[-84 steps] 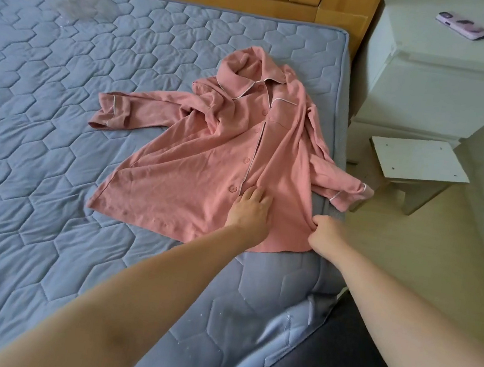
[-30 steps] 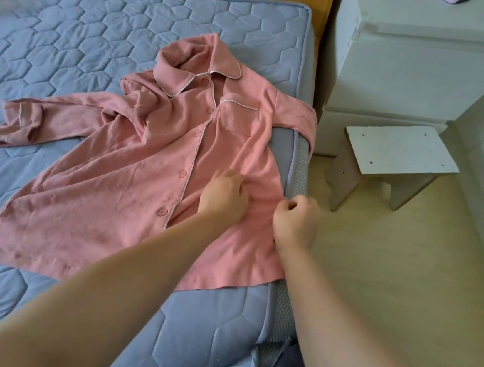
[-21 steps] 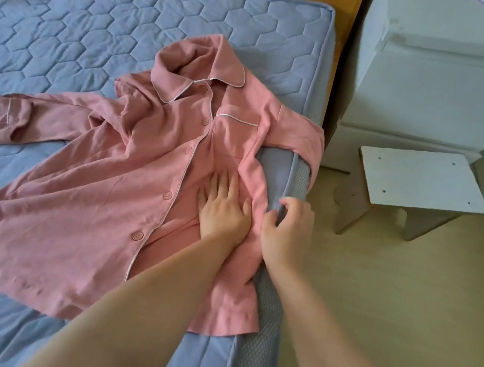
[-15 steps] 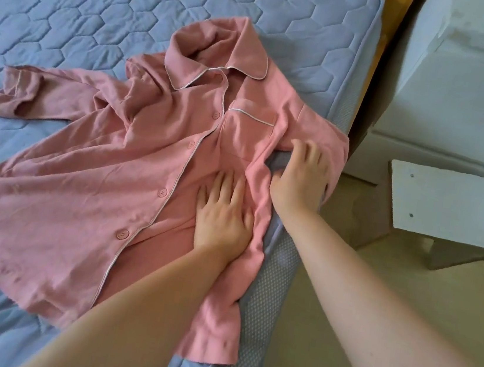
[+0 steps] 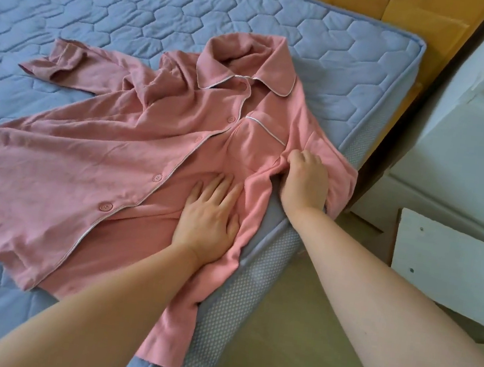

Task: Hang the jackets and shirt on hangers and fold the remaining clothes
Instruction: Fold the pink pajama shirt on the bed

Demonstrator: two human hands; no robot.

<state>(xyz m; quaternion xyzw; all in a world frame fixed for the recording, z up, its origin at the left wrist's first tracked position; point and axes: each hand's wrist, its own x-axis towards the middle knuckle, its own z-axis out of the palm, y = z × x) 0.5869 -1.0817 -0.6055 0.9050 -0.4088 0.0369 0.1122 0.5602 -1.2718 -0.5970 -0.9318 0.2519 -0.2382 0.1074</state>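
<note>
— Head camera first: where is the pink shirt [image 5: 113,166]?
— Spread front-up on the blue quilted mattress [image 5: 101,26], with the collar [image 5: 247,64] well beyond both sets of fingertips.
— And the left hand [image 5: 208,216]?
— Flat on the front panel, fingers straight and slightly spread, pressing the cloth down. The button row runs just left of those fingers, and the chest pocket [image 5: 254,148] sits just past their tips.
— The right hand [image 5: 305,182]?
— Close beside the left one. Its fingers are curled, bunching a fold of the shirt at the pocket's right edge. Cloth drapes past its knuckles over the mattress side.
— The other sleeve [image 5: 53,63]?
— Crumpled on the mattress, far left of the left fingers.
— Anything right of the right hand?
— A white stool [image 5: 454,266] and a white cabinet [image 5: 471,136].
</note>
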